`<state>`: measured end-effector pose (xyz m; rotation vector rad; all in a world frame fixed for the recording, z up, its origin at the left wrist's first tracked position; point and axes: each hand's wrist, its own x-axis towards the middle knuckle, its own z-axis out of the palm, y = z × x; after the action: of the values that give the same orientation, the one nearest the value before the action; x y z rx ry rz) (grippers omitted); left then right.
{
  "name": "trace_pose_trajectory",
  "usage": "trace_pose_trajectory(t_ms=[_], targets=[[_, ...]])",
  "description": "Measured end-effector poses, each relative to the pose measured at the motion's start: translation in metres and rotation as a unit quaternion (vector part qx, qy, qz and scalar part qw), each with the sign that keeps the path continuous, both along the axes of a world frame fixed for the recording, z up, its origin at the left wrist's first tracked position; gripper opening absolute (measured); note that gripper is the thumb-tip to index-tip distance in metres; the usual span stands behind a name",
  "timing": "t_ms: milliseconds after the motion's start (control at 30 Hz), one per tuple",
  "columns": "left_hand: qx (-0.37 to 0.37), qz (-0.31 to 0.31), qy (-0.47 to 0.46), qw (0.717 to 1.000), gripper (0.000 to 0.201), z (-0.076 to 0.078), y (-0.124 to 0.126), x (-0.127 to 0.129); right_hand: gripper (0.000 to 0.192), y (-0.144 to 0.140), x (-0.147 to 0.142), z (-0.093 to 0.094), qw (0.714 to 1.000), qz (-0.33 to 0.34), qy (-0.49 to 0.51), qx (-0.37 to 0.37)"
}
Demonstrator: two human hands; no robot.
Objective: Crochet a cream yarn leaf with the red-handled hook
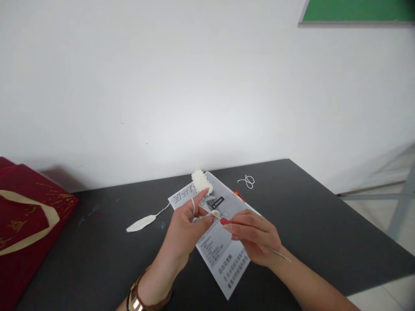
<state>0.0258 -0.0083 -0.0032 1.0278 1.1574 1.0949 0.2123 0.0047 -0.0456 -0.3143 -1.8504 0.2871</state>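
My left hand [191, 220] pinches a small piece of white crochet work [214, 213], with white yarn looped over the raised index finger. My right hand [256, 235] is closed around a crochet hook [226, 221] with a red grip; its metal shaft sticks out behind the hand. The hook's tip meets the crochet work, but the stitch there is too small to make out. Just beyond my left fingers lies a skein of white yarn [201, 179]. Under both hands is a printed instruction sheet [223, 268].
A white leaf-shaped crocheted piece [142, 223] with a yarn tail lies left of the sheet. An orange-red needle-like tool [240, 195] and a loose loop of white yarn [249, 181] are at the right. A dark red gift bag [29, 216] stands on the black table [311, 224].
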Motion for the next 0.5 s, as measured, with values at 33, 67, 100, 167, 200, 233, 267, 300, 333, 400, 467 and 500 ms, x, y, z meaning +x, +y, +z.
trace_pose_trajectory(t_ms=[33,67,100,167,200,233,267,300,333,400,467,500], targets=[[-0.011,-0.017,-0.039,0.999,0.067,0.000,0.000,-0.001,0.036,0.000,-0.001,0.001,0.999,0.007,0.017,-0.030],[-0.021,-0.030,-0.076,0.996,0.068,-0.001,0.001,-0.001,0.033,-0.001,-0.001,0.003,0.998,0.014,0.027,-0.059],[-0.029,-0.039,-0.107,0.993,0.069,-0.001,0.001,-0.002,0.031,-0.001,-0.001,0.004,0.996,0.017,0.032,-0.085],[-0.046,-0.046,-0.147,0.987,0.071,-0.003,0.002,-0.001,0.027,-0.001,0.000,0.006,0.995,0.017,0.029,-0.094],[-0.056,-0.045,-0.159,0.985,0.070,-0.003,0.002,0.000,0.027,-0.001,0.001,0.007,0.998,0.009,0.014,-0.068],[-0.064,-0.042,-0.166,0.983,0.069,-0.004,0.002,0.001,0.026,-0.002,0.002,0.007,1.000,-0.011,-0.011,-0.023],[-0.068,-0.038,-0.167,0.983,0.069,-0.004,0.002,0.002,0.026,-0.003,0.003,0.008,0.998,-0.040,-0.045,0.035],[-0.065,-0.030,-0.157,0.985,0.069,-0.004,0.002,0.003,0.026,-0.005,0.004,0.008,0.989,-0.073,-0.088,0.093],[-0.052,-0.017,-0.133,0.990,0.070,-0.003,0.002,0.005,0.026,-0.007,0.004,0.009,0.976,-0.106,-0.131,0.141],[0.007,0.022,-0.032,0.999,0.068,-0.002,0.000,0.006,0.023,-0.009,0.003,0.010,0.954,-0.140,-0.185,0.189],[0.085,0.059,0.105,0.989,0.056,-0.002,0.000,0.006,0.023,-0.011,0.001,0.009,0.957,-0.133,-0.183,0.183],[0.118,0.067,0.167,0.977,0.050,-0.002,0.000,0.006,0.024,-0.011,0.000,0.008,0.965,-0.120,-0.169,0.162]])
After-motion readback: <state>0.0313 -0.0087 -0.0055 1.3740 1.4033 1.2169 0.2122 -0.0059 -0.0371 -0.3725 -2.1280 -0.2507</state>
